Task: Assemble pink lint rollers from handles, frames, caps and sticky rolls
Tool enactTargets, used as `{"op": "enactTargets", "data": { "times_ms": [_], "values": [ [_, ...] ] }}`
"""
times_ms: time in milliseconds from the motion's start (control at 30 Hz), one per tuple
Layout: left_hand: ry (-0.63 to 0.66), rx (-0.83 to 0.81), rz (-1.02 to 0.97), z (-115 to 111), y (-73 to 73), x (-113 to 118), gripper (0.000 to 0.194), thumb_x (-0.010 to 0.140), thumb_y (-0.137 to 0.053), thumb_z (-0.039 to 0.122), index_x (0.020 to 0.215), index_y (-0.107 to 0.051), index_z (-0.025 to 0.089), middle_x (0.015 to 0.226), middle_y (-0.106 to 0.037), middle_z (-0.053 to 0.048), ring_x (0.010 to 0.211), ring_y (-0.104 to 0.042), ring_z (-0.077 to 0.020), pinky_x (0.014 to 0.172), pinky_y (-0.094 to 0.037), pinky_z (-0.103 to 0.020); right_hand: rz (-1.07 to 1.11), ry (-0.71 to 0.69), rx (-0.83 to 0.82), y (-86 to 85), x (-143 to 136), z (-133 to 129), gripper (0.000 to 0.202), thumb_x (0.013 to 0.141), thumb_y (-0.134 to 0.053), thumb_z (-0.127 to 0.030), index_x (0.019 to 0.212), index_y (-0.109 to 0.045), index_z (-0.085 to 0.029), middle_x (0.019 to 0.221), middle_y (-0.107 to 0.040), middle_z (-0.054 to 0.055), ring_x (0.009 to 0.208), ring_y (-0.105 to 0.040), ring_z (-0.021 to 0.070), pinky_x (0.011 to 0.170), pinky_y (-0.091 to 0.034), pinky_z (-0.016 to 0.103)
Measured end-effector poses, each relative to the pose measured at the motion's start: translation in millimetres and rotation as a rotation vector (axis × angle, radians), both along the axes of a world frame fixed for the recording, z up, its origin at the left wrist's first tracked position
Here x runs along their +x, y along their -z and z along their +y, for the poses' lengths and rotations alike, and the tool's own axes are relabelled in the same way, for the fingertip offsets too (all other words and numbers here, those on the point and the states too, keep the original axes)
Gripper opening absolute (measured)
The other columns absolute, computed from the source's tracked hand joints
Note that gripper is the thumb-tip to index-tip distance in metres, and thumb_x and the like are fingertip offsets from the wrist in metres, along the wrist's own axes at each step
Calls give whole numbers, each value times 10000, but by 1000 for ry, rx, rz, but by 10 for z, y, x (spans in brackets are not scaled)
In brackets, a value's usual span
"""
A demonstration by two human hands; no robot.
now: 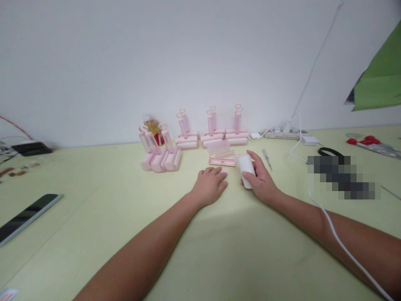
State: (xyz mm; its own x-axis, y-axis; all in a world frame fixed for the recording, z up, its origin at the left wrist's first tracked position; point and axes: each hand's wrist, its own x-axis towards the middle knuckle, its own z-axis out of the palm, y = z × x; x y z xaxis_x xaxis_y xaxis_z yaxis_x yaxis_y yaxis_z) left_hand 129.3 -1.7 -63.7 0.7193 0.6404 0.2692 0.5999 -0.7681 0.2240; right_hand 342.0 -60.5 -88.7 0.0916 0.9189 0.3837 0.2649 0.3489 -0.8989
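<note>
My right hand (259,177) is wrapped round a white rounded block (247,170), held tilted over the table. To its left, my left hand (209,186) lies palm down on the pale green table (200,251), fingers spread, the fingertips at a small pale piece (224,170). Just beyond the hands lie a pink frame-like part (222,161) and a translucent pink sheet (218,146). Pink pieces with upright clear tubes and heart-shaped tops stand behind, one group (161,159) at the left and others (211,136) along the wall.
A thin screwdriver-like tool (267,159) lies right of the block. Farther right are a power strip (286,133), a white adapter (309,141), a black loop (331,153) and red-handled scissors (365,141). A white cable (333,234) crosses my right forearm. A phone (29,215) lies left.
</note>
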Motion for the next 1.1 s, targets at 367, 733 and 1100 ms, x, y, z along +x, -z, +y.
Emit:
{"op": "enactTargets", "data": {
  "times_ms": [367,733,1100],
  "values": [
    [-89,-35,-111,82,20,18,128,837,-626,325,827,-611,199,807,-647,-73,853,-560,-255,768,-413,-363,306,82,-187,1,8,82,371,777,-658,-425,983,-401,-254,647,-519,-78,452,-479,117,398,-393,229],
    [-129,-573,-830,97,139,24,256,903,-568,432,997,-535,196,727,-554,25,623,-500,-111,571,-378,-223,635,-98,-262,-78,31,47,353,711,-607,-205,1044,-504,-259,987,-574,15,829,-671,202,716,-648,452],
    [-31,-769,-996,30,94,79,330,866,-636,458,1024,-548,182,829,-599,-11,729,-600,-122,583,-459,-211,666,-197,-303,-80,-27,-21,296,738,-726,-223,1007,-602,-219,1000,-647,27,846,-682,186,729,-631,364]
  ]
}}
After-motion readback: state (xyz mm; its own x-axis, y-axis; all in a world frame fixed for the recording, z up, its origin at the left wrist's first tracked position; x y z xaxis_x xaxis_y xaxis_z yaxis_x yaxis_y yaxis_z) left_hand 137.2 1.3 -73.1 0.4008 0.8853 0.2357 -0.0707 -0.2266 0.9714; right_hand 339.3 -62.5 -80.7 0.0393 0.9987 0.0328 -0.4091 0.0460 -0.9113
